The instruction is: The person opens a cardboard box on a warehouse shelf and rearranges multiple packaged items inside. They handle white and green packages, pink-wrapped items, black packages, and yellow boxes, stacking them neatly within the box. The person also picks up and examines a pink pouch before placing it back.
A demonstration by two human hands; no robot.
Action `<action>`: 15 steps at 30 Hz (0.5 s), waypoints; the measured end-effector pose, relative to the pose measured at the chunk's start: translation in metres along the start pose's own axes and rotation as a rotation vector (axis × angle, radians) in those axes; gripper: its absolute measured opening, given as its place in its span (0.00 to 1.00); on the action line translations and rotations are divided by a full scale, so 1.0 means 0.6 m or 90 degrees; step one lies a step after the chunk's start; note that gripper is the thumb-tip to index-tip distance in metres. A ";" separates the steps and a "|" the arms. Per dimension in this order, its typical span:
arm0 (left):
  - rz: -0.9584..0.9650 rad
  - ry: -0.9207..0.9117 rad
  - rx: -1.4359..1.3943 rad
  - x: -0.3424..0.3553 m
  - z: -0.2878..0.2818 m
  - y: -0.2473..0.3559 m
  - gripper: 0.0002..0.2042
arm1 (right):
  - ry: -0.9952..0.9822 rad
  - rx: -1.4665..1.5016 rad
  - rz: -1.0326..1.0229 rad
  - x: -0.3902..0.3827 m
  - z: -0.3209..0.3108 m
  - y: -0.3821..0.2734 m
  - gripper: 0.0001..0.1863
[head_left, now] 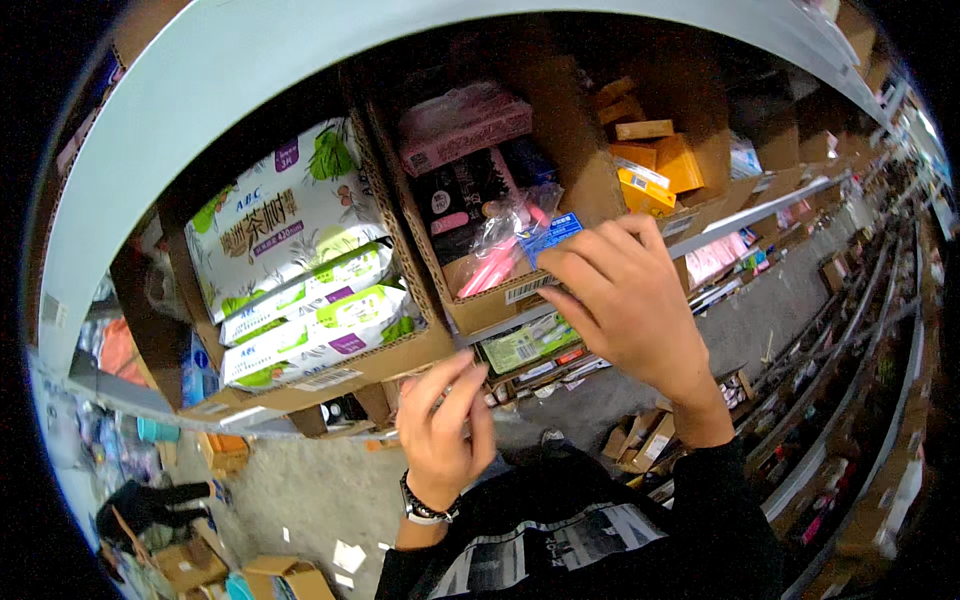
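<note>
My right hand [635, 305] pinches the blue header card [550, 238] of a clear plastic packet between thumb and fingers. Pink stick-shaped items [492, 268] show through the packet, which lies partly inside an open cardboard box [488, 316] on a shelf. Behind it in that box are a black package [450, 200] and a pink box [465, 125]. My left hand [445, 425], a watch [425, 508] at its wrist, hovers below the shelf edge. Its fingers are loosely bent and slightly blurred, with nothing visible in them.
To the left, a cardboard box holds white-and-green soft packs [285, 225]. Further right, another contains yellow boxes [650, 175]. A pale shelf beam [160, 120] curves overhead. Cartons [640, 440] stand on the floor; a person in dark clothes [150, 505] bends down at lower left.
</note>
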State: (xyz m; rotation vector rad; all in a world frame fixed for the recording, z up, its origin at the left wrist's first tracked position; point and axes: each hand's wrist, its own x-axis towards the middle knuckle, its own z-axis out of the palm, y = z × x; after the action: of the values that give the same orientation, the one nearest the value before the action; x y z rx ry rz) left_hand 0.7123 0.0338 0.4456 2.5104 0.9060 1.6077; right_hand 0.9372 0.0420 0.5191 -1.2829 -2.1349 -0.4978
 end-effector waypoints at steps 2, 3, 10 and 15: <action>-0.029 0.005 0.018 0.022 0.023 0.021 0.20 | 0.013 0.024 -0.035 -0.005 0.004 0.013 0.12; -0.038 0.009 0.032 0.028 0.031 0.028 0.20 | 0.002 0.056 -0.042 -0.007 -0.007 0.013 0.13; 0.053 0.090 0.090 0.005 0.043 0.064 0.21 | -0.033 0.117 -0.112 -0.060 -0.052 0.006 0.17; 0.098 0.121 0.057 -0.003 0.042 0.063 0.19 | -0.078 0.174 -0.148 -0.057 -0.068 0.016 0.19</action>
State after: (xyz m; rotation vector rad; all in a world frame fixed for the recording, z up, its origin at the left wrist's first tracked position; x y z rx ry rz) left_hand 0.7501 0.0088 0.4444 2.5777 0.8366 1.9216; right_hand 0.9701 -0.0005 0.5277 -0.9414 -2.3735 -0.2134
